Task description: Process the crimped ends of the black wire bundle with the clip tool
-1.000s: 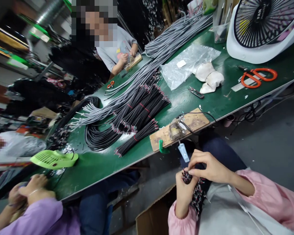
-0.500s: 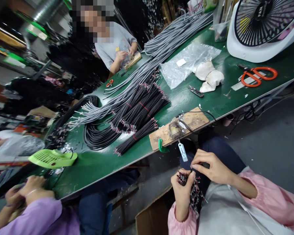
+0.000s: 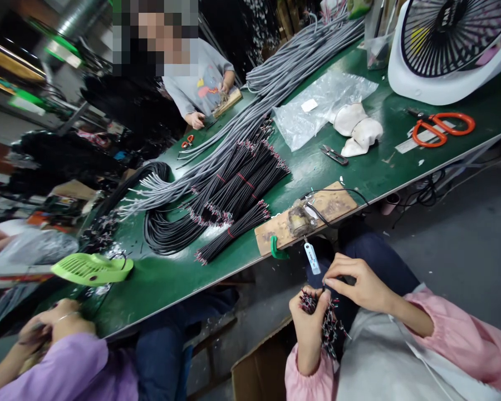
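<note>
My left hand is closed round a bundle of black cables, whose ends show stripped red, white and black wires. Close above it, my right hand pinches at a wire end by the left thumb; the tip between its fingers is too small to make out. Both hands are over my lap, below the table edge. Just beyond them a wooden board lies at the edge, carrying a small grimy device with a black cord. A pale blue tag hangs from it, and a green clamp grips the board's side.
Tied black cable bundles and long grey cables cover the green table. Orange-handled scissors, small snips, a plastic bag and a white fan lie to the right. Co-workers sit opposite and at left.
My hands stay nearly in place, the right one shifting slightly left at the wire end. The person opposite has lowered one hand to the table. The view has barely moved.
</note>
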A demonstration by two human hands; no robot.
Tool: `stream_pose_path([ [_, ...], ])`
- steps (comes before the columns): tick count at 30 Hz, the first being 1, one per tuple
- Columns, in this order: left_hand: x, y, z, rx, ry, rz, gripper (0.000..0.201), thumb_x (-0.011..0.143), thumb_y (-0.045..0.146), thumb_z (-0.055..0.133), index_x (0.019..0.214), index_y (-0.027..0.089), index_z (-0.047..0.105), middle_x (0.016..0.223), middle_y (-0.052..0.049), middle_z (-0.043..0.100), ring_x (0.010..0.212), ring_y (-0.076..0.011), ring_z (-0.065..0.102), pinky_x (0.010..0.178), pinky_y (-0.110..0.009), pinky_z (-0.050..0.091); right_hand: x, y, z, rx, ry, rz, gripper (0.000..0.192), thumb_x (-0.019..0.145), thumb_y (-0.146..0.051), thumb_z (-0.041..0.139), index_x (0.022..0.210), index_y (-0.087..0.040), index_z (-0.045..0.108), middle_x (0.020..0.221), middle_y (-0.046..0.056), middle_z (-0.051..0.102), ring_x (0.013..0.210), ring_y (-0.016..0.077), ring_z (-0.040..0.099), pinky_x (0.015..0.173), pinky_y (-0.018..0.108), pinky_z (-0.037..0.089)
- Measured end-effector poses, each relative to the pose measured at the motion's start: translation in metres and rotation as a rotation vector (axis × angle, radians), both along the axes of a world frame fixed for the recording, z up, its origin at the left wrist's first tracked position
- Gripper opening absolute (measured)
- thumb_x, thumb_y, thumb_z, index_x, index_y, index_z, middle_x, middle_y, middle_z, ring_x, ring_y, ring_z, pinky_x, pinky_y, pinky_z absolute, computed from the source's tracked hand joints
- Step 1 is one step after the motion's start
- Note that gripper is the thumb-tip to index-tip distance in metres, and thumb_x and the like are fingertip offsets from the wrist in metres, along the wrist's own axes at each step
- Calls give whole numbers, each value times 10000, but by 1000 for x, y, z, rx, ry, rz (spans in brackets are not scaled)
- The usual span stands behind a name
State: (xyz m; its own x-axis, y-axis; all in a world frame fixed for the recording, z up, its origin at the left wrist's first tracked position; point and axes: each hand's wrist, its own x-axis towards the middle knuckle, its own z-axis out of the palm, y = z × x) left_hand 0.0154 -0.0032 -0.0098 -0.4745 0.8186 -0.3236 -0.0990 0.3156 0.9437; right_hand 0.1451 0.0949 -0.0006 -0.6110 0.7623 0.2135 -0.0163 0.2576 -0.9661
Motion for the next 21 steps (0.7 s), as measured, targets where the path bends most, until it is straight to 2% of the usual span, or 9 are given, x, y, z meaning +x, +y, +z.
stream_pose_path([
  [4,1,1,3,21,101,-35,238,698,270,703,588,133,542,571,27,497,549,-99,482,556,-220,428,-2,-2,4,99,1,-33,129,821,-134,559,731,-146,650,707,44,646,702,158,522,711,316,410],
  [6,1,0,1,22,100,-38,232,704,263,699,594,133,542,578,27,496,554,-96,476,564,-219,428,-3,-2,1,92,-8,-56,123,793,-112,567,699,-144,640,679,37,626,685,156,513,692,309,406],
  [8,2,-1,-2,12,67,-20,237,699,281,702,604,134,542,575,31,495,517,-91,472,531,-219,432,-4,-2,-4,5,-26,-58,115,761,-105,584,664,-140,634,655,30,603,656,148,508,640,286,403],
  [10,2,-2,-4,6,21,6,251,687,302,709,608,138,536,575,37,496,467,-81,468,485,-217,433,-4,-1,-11,-154,-37,-34,119,759,-137,595,648,-135,638,641,25,587,615,134,503,583,263,397],
  [13,2,-1,-4,17,-55,6,264,685,298,713,611,144,511,564,53,485,409,-69,468,434,-209,421,-4,0,-17,-335,-1,31,117,776,-234,626,751,-133,678,710,38,612,631,135,521,575,253,408],
  [15,2,0,-1,25,-97,-21,258,689,284,713,622,146,505,546,60,484,385,-70,479,412,-203,409,-3,0,-17,-315,36,48,132,773,-269,651,786,-143,689,755,49,626,703,154,540,644,271,425],
  [18,2,3,6,17,-105,-49,231,703,290,701,634,133,546,526,42,526,374,-84,507,403,-205,402,-1,0,-15,-249,62,35,147,781,-273,652,704,-148,663,727,41,602,737,161,525,703,288,410],
  [21,1,4,12,33,-89,-50,238,719,309,682,608,117,594,514,16,554,380,-92,518,421,-216,414,-4,2,-14,-399,121,103,214,799,-340,623,709,-147,617,694,13,556,665,134,493,629,260,394],
])
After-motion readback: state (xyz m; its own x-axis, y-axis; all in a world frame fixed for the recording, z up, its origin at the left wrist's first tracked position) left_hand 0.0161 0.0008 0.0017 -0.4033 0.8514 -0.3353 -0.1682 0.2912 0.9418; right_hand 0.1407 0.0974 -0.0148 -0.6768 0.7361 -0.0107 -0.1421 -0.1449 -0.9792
